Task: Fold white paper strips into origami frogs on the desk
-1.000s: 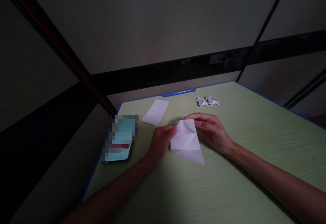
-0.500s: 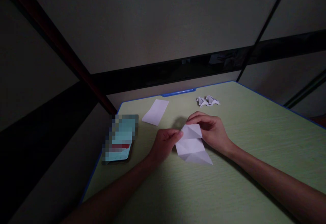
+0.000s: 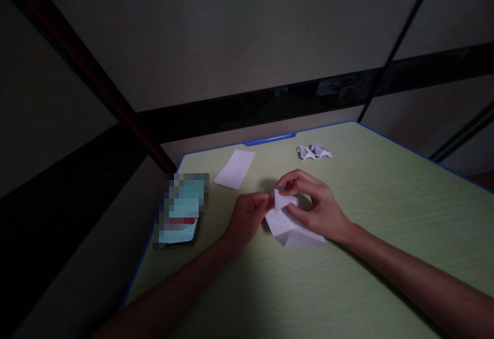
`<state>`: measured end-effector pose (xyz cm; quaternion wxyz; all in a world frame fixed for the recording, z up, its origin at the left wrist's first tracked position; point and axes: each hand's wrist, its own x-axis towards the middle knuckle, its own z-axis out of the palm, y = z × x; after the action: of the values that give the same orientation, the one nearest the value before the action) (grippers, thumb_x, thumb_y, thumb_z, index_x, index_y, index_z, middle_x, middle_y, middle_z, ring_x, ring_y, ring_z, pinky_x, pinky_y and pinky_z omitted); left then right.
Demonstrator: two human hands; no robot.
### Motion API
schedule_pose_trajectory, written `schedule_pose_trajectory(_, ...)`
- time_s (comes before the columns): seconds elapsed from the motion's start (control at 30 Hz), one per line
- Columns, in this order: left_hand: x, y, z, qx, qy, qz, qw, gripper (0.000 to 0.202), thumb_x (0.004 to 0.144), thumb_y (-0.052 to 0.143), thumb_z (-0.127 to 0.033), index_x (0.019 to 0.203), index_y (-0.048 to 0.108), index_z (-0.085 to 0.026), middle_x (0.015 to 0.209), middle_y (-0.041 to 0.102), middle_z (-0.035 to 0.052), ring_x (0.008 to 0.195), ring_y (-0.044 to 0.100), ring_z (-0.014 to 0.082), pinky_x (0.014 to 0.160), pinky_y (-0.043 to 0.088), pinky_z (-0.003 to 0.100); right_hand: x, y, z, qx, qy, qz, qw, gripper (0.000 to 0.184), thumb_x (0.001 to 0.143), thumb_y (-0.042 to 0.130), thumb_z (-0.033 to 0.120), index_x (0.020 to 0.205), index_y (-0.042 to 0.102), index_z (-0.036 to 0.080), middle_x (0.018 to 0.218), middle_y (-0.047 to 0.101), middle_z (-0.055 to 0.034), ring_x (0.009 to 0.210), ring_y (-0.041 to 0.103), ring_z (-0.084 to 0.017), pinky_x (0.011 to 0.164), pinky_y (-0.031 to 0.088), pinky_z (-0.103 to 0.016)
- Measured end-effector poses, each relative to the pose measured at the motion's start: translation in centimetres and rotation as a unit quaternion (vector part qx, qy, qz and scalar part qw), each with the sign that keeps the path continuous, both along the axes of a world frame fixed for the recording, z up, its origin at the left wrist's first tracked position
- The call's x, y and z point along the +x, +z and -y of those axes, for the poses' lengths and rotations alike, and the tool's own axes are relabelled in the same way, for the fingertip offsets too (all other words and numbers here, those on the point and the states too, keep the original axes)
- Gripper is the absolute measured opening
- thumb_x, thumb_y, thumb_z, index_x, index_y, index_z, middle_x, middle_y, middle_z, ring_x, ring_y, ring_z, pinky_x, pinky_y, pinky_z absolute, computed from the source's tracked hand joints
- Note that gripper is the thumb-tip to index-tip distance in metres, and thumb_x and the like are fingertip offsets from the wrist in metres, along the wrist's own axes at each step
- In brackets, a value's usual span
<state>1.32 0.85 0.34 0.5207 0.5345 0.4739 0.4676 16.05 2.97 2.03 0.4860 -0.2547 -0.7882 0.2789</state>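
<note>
A creased, partly folded sheet of white paper [image 3: 287, 226] is between my hands, with a flap standing up at its upper left and a pointed corner at its lower right. My left hand [image 3: 249, 215] is closed, pinching the paper's left edge between thumb and fingers. From the right, my right hand [image 3: 314, 202] curls around the upper part of the paper. Its thumb lies over the front, while the fingertips touch the top flap; the palm side hides part of the sheet.
A flat white sheet of paper [image 3: 235, 169] lies beyond my left hand. Two small folded paper figures [image 3: 314, 152] sit near the table's far edge. A phone [image 3: 183, 210], its screen partly pixelated, lies at the left. The light green table [image 3: 386, 190] has a blue rim against dark panels.
My right hand has come over the front of the paper, its thumb now showing on top. The upper flap has tilted and changed shape. My left hand keeps its pinch.
</note>
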Motion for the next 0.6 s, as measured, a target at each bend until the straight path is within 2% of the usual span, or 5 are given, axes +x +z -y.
schedule_pose_trajectory(0.13,-0.1,0.1,-0.2,-0.011,0.033,0.040,0.999,0.028,0.061,0.057,-0.037,0.050,0.052,-0.012,0.045,0.040,-0.0047,0.044,0.034,0.0054,0.045,0.025,0.019,0.1,0.3,-0.3,-0.117,0.069,-0.032,0.990,0.011,0.070,0.051,0.015,0.076,0.061,0.017,0.094,0.052,-0.0066,0.085,0.051,-0.016,0.071,0.040,-0.031)
schedule_pose_trajectory(0.3,-0.2,0.4,0.0,-0.010,0.018,0.035,0.999,0.026,0.062,0.057,-0.034,0.052,0.056,-0.011,0.046,0.045,-0.0035,0.044,0.035,0.0049,0.044,0.025,0.019,-0.1,0.0,-1.0,-0.266,0.092,-0.112,0.953,0.004,0.065,0.059,0.018,0.062,0.059,0.016,0.069,0.053,-0.0009,0.061,0.049,-0.009,0.053,0.036,-0.023)
schedule_pose_trajectory(0.4,-0.1,0.5,0.1,-0.010,0.019,0.026,0.999,0.022,0.062,0.058,-0.031,0.054,0.058,-0.010,0.047,0.049,-0.0028,0.045,0.038,0.0051,0.045,0.027,0.018,-0.1,-0.4,-1.1,-0.332,0.123,-0.116,0.928,0.011,0.060,0.064,0.020,0.064,0.056,0.015,0.059,0.052,0.0021,0.051,0.044,-0.007,0.046,0.031,-0.020)
schedule_pose_trajectory(0.5,0.0,0.7,0.2,-0.024,0.013,0.023,0.999,0.019,0.060,0.058,-0.029,0.054,0.058,-0.010,0.046,0.051,-0.0028,0.043,0.039,0.0049,0.042,0.026,0.017,-0.1,-0.6,-1.1,-0.371,0.149,-0.109,0.910,0.015,0.058,0.065,0.020,0.064,0.053,0.014,0.055,0.052,0.0031,0.047,0.043,-0.006,0.043,0.029,-0.018)
schedule_pose_trajectory(0.6,0.1,0.7,0.2,-0.033,0.014,0.012,0.999,0.018,0.059,0.059,-0.027,0.053,0.057,-0.010,0.045,0.051,-0.0028,0.041,0.039,0.0048,0.041,0.026,0.017,-0.1,-0.7,-1.1,-0.378,0.159,-0.104,0.906,0.010,0.062,0.061,0.020,0.065,0.055,0.013,0.056,0.052,0.0021,0.048,0.043,-0.006,0.045,0.029,-0.019)
